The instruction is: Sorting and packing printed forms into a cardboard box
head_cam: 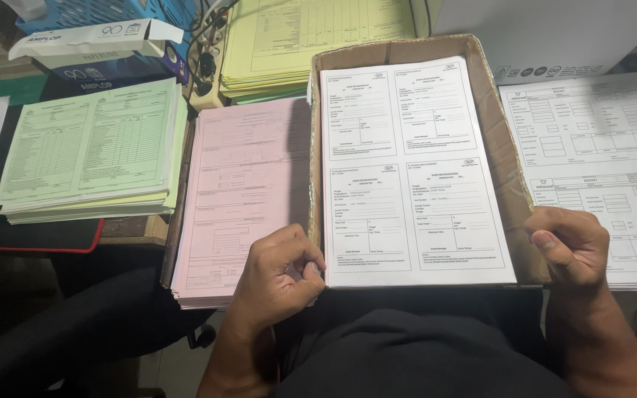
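A shallow cardboard tray (501, 147) rests on my lap edge and the desk, filled with a stack of white printed forms (411, 169), four forms to a sheet. My left hand (278, 276) grips the tray's near left corner, thumb against the paper's edge. My right hand (571, 247) is closed around the tray's near right corner. Both hands hold the tray level.
A pink form stack (241, 191) lies just left of the tray. Green forms (90, 151) sit farther left, yellow ones (304, 40) at the back. White forms (599, 162) lie to the right, a white box (547, 29) behind, a blue paper carton (105, 51) back left.
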